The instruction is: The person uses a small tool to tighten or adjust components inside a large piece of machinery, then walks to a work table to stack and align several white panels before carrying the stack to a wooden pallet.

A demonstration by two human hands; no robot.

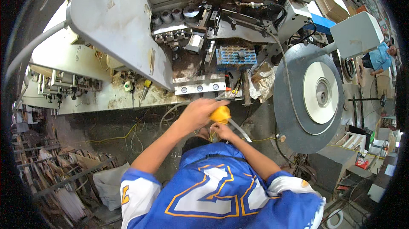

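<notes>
A left hand (197, 113) closes its fingers around a rounded yellow case (220, 114) off the pale metal bench's (159, 98) front edge; the right hand's (222, 131) grip is unclear. A flat whitish strip (241, 130) extends, unretracted.

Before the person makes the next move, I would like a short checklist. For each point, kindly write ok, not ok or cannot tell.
1. Left hand at the yellow object: ok, fingers over its upper side.
2. Right hand firmly gripping it: cannot tell; near its lower side, contact unclear.
3. Both hands away from the large grey disc: ok, the disc is apart, to the right.
4. Pale strip free of the yellow cable: cannot tell; they seem to meet in view, height unclear.
5. Bench free of loose paper: not ok, crumpled paper lies there.
6. Gauge readings: cannot tell, dials too small.
</notes>
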